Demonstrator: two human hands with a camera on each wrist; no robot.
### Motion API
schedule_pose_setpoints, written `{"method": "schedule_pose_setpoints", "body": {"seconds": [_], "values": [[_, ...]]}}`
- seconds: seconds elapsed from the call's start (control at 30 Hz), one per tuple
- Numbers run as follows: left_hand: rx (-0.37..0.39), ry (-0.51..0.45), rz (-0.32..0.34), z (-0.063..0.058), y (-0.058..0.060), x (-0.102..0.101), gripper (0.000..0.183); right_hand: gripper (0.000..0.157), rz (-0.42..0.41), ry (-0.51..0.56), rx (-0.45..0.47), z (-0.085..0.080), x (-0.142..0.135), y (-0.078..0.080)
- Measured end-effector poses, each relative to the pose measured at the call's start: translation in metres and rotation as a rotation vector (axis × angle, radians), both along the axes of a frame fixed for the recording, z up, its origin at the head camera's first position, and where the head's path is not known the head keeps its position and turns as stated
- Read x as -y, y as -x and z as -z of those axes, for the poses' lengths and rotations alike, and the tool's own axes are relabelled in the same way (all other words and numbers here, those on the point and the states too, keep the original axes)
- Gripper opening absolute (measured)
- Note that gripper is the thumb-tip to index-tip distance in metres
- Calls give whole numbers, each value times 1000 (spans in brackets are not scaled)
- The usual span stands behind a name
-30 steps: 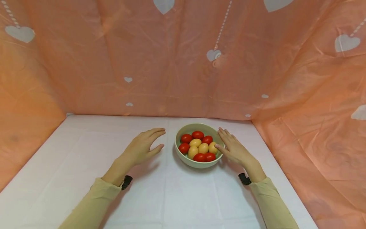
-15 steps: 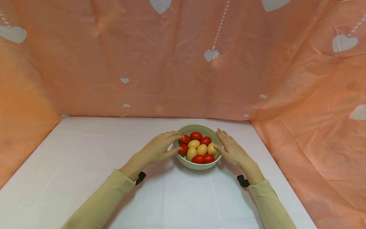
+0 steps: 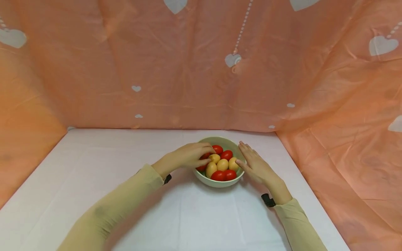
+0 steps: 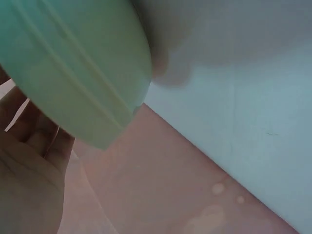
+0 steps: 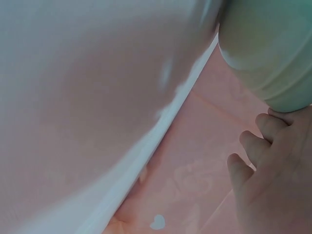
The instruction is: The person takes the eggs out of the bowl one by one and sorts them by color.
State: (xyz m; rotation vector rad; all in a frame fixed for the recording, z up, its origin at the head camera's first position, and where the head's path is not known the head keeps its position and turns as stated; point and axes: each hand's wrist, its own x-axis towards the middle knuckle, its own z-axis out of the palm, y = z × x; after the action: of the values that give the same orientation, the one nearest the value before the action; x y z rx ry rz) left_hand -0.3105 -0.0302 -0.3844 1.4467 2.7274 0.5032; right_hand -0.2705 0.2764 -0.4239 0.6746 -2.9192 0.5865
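Observation:
A pale green bowl (image 3: 220, 183) holds several red egg-shaped pieces (image 3: 218, 175) and several yellow egg-shaped pieces (image 3: 222, 164). Over its left rim reaches my left hand (image 3: 192, 155), thumb and fingers apart. Their tips come up to a yellow piece (image 3: 215, 158) near the middle, and the hand partly covers two red pieces (image 3: 201, 168). Whether the fingertips touch anything is unclear. My right hand (image 3: 259, 167) lies along the bowl's right side with straight fingers, its thumb over the rim by another yellow piece (image 3: 233, 163). The right wrist view shows fingers (image 5: 270, 127) below the bowl wall (image 5: 273, 53).
A white cloth (image 3: 110, 153) covers the table under the bowl. Orange-pink sheeting (image 3: 188, 87) with white hearts rises behind and on both sides. Each wrist wears a black camera mount (image 3: 268, 200).
My left hand has moved right from beside the bowl, over its rim and above the pieces. The right hand has stayed at the bowl's right side.

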Motion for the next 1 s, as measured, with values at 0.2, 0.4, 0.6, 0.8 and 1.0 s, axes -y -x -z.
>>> {"method": "schedule_pose_setpoints", "body": {"seconds": [0.2,0.4,0.6,0.8,1.0], "values": [[14,48,46,6,13,-8,29,75,-4,4,-2,2,3,1],[-19,94,103,7,22,-16,29,75,6,-13,-5,2,4,1],[37,171,118,3,29,-26,35,76,18,-9,1,0,2,0],[72,233,128,-2,34,-34,40,76,28,-15,3,1,0,0],[104,265,116,-8,34,-37,43,76,21,-7,6,2,1,1]]}}
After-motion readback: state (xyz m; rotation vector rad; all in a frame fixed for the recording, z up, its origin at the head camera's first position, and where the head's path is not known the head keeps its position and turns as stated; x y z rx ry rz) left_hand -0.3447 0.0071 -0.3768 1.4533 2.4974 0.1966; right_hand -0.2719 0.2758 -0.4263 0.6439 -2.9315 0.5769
